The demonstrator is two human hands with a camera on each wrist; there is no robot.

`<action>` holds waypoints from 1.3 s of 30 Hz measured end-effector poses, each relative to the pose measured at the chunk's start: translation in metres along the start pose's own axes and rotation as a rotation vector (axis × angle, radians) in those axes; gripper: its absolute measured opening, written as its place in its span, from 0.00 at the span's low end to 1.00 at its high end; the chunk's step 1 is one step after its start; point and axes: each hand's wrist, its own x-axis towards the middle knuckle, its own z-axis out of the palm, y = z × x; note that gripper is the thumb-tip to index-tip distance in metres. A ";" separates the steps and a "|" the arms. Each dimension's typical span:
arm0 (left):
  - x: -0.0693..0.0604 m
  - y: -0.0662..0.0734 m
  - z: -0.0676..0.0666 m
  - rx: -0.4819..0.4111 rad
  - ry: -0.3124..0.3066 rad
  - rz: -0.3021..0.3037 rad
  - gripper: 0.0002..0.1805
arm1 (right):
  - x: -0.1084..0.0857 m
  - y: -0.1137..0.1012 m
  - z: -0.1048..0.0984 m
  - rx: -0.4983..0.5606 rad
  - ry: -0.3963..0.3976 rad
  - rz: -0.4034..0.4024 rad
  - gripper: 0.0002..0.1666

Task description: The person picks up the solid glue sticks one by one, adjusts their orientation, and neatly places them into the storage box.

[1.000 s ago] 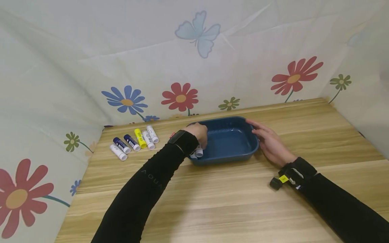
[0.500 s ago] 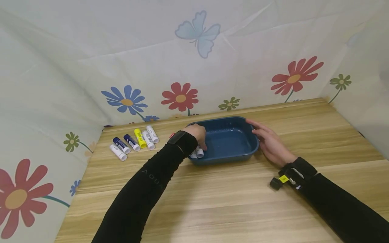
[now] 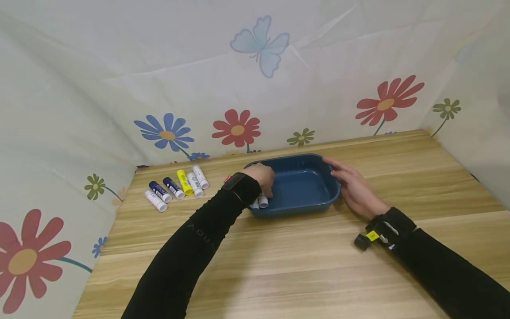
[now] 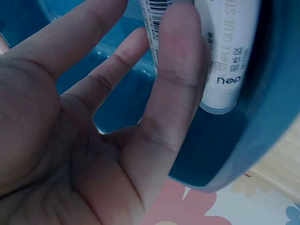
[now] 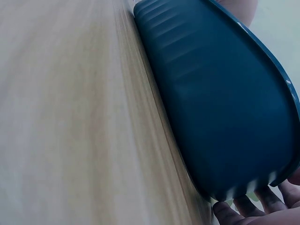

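My left hand [image 3: 260, 175] reaches down into the left end of a blue baking dish [image 3: 304, 208]. In the left wrist view its fingers are loosely bent and spread, and one or two touch a glue stick [image 4: 155, 14] with a barcode. The thumb tip is out of that view. A second white glue stick [image 4: 225, 61] lies beside it along the dish wall. From above, two white ends [image 3: 263, 202] show beneath the hand. My right hand [image 3: 358, 188] rests against the dish's right end, its fingers extended along the outer wall and thumb near the rim.
Left of the dish lies a loose row of glue sticks on the wooden table [image 3: 279, 266]: a white one [image 3: 155, 200], two navy ones [image 3: 173, 188], a yellow one [image 3: 184, 182] and two more white ones [image 3: 200, 177]. A flower-printed sheet [image 3: 318, 102] stands behind the table.
My left hand stays in the dish and shifts slightly, with its thumb easing right of the glue sticks. The right hand and the dish have stayed in place.
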 end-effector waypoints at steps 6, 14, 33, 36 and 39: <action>0.001 0.000 0.000 -0.019 -0.009 -0.006 0.10 | 0.000 0.001 0.000 0.006 0.004 -0.003 0.31; -0.001 0.000 0.001 -0.034 0.006 -0.021 0.12 | 0.000 0.001 -0.001 0.018 -0.001 0.001 0.31; -0.003 -0.002 0.003 -0.063 0.023 -0.010 0.09 | -0.001 0.003 0.000 -0.001 -0.015 -0.021 0.31; -0.003 -0.003 0.002 -0.079 0.038 0.012 0.07 | -0.001 0.002 0.000 -0.001 -0.019 -0.024 0.31; -0.002 -0.004 0.002 -0.095 0.039 0.014 0.07 | -0.001 0.002 0.000 0.005 -0.023 -0.026 0.31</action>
